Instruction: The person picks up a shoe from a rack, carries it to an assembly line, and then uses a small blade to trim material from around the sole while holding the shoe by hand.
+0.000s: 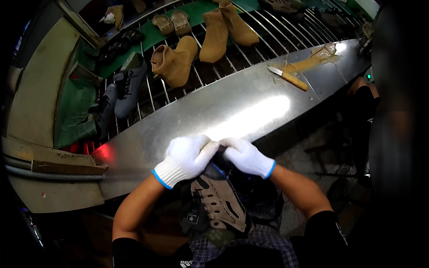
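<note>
Both my hands wear white knit gloves with blue cuffs and meet at the near edge of the metal bench. My left hand (188,156) and my right hand (243,155) pinch the dark end of a shoe upper (219,196) between them. The upper is brown-grey with black cut-out shapes and a thin blue line near my fingers. It hangs down toward my lap, over a plaid cloth (263,245). A dark piece with a small label (192,218) lies beside it. My fingertips partly hide the gripped end.
A knife (290,79) with a wooden handle lies on the metal bench (178,120) beside a brown smeared strip (313,60). Beyond, a rack of metal bars (203,80) carries tan boots (175,61), grey shoes (130,87) and tan soles (180,22). A wooden block (67,167) sits at left.
</note>
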`<state>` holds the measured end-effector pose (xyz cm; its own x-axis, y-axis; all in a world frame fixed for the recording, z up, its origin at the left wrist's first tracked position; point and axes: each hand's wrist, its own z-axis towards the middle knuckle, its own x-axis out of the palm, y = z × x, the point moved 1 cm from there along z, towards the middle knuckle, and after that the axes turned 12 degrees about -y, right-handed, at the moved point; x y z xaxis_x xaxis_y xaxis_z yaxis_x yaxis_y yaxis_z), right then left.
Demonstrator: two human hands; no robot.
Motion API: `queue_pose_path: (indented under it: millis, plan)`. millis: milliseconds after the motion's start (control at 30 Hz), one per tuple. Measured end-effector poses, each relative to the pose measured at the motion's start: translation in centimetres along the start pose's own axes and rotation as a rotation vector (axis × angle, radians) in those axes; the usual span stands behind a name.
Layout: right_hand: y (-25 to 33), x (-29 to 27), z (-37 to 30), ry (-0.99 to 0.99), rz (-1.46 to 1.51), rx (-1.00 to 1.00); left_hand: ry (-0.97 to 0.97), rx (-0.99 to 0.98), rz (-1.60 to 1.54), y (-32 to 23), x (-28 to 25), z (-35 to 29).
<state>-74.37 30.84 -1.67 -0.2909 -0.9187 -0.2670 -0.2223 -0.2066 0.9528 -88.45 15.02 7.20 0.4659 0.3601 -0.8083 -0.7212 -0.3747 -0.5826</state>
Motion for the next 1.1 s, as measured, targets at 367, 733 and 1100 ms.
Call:
queue_pose_path:
  millis: [367, 733, 1100]
  plan:
    - [8.0, -1.3, -3.3, 0.062, -0.323, -0.092, -0.058, -0.09, 0.058, 0.1, 0.4, -0.5]
    - [9.3, -0.1, -9.1, 0.082, -0.558, -0.353, -0.217, -0.022, -0.136, 1.3, 1.7, -2.6]
    - [7.5, 1.7, -7.3, 0.112, -0.544, -0.259, -0.385, -0.64, -1.207, 5.8, 4.4, -6.9]
